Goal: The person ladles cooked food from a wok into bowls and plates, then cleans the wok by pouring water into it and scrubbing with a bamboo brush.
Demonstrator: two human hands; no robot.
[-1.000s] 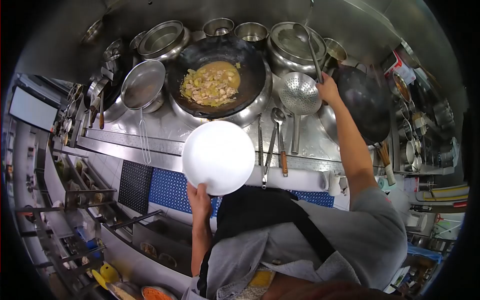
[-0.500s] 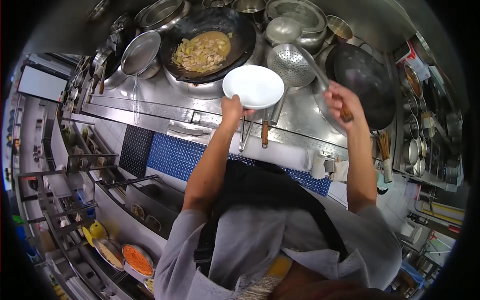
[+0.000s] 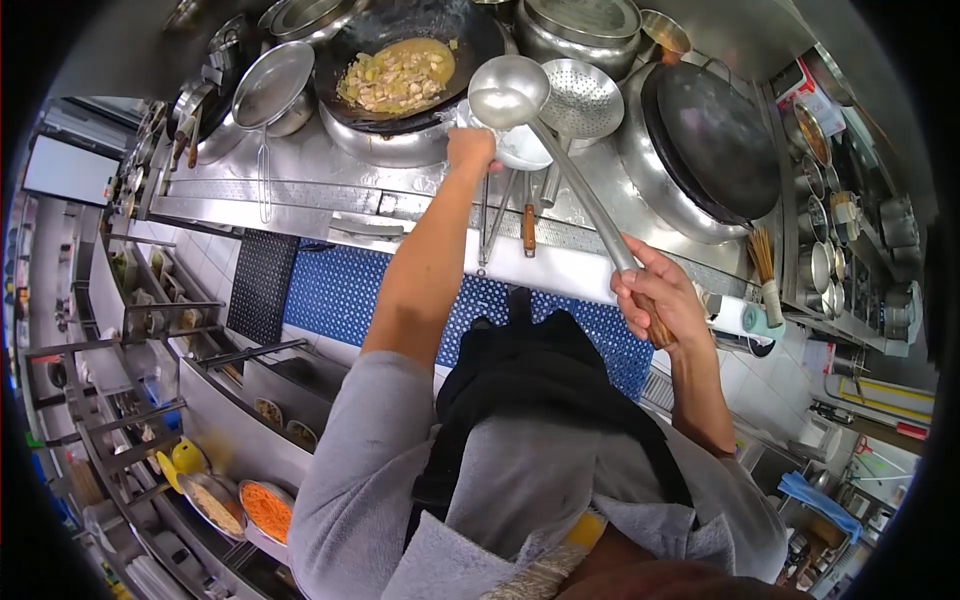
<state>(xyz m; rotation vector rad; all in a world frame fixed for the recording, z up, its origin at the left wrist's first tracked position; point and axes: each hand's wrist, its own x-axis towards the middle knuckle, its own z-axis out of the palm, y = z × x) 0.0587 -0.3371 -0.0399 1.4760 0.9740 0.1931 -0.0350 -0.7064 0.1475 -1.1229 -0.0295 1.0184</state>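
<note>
My left hand grips the near-left edge of a white bowl, close to the right front of a black wok. Inside the wok lies chopped, pale yellow-green food in sauce. My right hand is closed round the wooden-ended handle of a large metal ladle. The ladle's head hangs over the bowl and hides part of it. Just behind and to the right of the bowl rests a perforated strainer.
A second wok stands on the right burner, with a bamboo brush beside it. A mesh sieve sits at the left. Tongs and a wooden-handled utensil lie at the counter's front. Shredded orange food is at lower left.
The white bowl has moved up and away from my body, beside the wok. My right hand has come down and nearer, and the ladle's head has swung left over the bowl.
</note>
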